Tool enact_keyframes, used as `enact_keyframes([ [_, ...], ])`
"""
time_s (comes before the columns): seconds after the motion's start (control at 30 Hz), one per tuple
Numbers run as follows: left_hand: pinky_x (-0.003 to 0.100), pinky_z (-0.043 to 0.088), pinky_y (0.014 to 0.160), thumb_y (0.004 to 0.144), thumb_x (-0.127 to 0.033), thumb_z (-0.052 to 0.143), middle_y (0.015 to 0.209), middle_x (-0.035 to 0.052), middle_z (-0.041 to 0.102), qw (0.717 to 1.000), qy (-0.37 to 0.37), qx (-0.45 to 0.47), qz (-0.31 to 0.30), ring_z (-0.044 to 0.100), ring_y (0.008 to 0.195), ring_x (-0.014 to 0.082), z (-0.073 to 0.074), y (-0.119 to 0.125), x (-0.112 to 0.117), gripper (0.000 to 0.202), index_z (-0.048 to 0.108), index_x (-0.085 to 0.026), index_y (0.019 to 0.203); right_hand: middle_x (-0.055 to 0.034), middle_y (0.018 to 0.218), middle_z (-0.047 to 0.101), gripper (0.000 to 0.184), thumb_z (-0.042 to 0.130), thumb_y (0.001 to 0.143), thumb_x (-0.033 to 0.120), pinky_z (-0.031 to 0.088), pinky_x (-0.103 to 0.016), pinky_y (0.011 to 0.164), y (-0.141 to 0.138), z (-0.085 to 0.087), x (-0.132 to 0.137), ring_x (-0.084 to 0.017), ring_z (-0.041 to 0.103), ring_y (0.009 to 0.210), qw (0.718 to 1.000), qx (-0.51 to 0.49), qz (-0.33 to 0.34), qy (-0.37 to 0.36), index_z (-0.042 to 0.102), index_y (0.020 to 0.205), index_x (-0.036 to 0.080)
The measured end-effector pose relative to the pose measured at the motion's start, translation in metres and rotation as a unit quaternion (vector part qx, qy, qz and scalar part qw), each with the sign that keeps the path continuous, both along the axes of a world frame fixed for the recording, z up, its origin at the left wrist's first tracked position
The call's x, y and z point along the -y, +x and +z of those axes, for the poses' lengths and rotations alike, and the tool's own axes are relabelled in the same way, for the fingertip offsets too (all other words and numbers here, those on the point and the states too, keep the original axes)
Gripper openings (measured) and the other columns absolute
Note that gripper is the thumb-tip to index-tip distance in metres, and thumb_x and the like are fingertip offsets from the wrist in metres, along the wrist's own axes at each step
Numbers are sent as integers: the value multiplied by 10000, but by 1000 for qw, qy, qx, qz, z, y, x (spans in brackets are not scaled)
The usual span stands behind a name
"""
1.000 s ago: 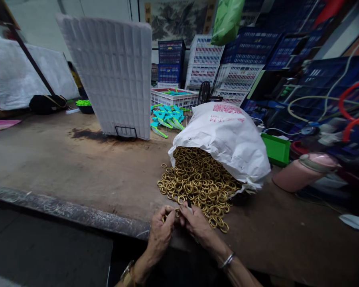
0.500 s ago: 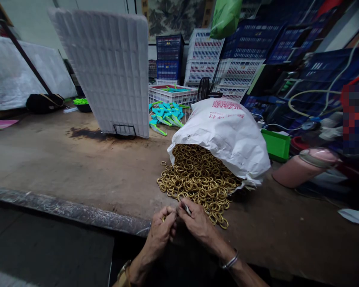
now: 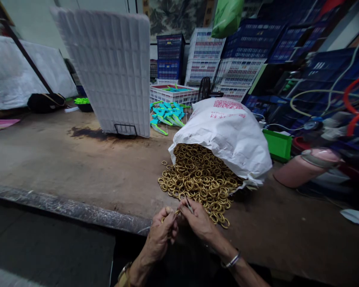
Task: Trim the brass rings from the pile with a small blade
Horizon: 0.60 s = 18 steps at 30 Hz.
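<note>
My left hand (image 3: 160,233) is closed, pinching a gold-coloured ring (image 3: 177,212) between thumb and fingertips. More gold shows among its curled fingers. My right hand (image 3: 200,222) is closed round a thin metal tool (image 3: 189,205) whose exact kind I cannot make out; its fingertips meet the left hand's at the ring. Just beyond both hands, a heap of gold-coloured rings (image 3: 197,181) spills out of a white woven sack (image 3: 230,133) lying on its side on the brown table (image 3: 107,171).
A white ribbed panel (image 3: 113,71) stands in a black wire stand. Behind are turquoise and green plastic pieces (image 3: 167,111), a white crate (image 3: 172,95) and stacked blue crates (image 3: 170,57). At right lie a pink bottle (image 3: 302,169) and a green tray (image 3: 277,144).
My hands have drawn slightly apart at the fingertips, so the ring between them now shows. The view has shifted a little; the sack and heap look the same.
</note>
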<state>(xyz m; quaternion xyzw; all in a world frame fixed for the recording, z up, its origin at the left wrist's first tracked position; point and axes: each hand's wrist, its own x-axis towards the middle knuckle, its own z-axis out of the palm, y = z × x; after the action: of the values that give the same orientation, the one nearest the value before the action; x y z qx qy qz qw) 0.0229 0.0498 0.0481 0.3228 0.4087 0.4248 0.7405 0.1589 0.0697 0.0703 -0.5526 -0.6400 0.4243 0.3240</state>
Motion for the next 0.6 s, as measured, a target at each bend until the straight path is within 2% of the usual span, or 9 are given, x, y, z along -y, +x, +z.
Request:
enact_keyframes([
  [0.1,138,267,358,764,-430,540,532,-76,445,1000,13,10,10,354,390,30,1,-2,0,288,384,-195,704,19,608,502,166,367,787,230,320,-215,561,2,-6,3,-116,454,577,993,106,-6,48,510,713,186],
  [0.23,137,271,361,756,-442,545,543,-75,438,1000,19,1,9,365,399,30,4,-3,0,299,390,-192,705,4,671,584,232,377,671,84,312,-215,585,2,-9,11,-127,515,628,974,206,53,80,542,777,206],
  [0.43,137,266,374,738,-477,547,525,-81,423,999,23,-27,7,350,393,27,6,-3,0,326,387,-195,703,-4,709,609,295,361,664,77,308,-207,583,-2,-5,13,-132,539,656,963,249,74,70,551,850,204],
  [0.6,140,267,384,725,-479,562,526,-72,435,998,42,-41,4,364,402,29,6,-4,2,336,398,-189,679,-3,660,595,302,355,655,64,273,-213,537,-2,-7,12,-126,516,594,957,267,88,65,543,849,197],
])
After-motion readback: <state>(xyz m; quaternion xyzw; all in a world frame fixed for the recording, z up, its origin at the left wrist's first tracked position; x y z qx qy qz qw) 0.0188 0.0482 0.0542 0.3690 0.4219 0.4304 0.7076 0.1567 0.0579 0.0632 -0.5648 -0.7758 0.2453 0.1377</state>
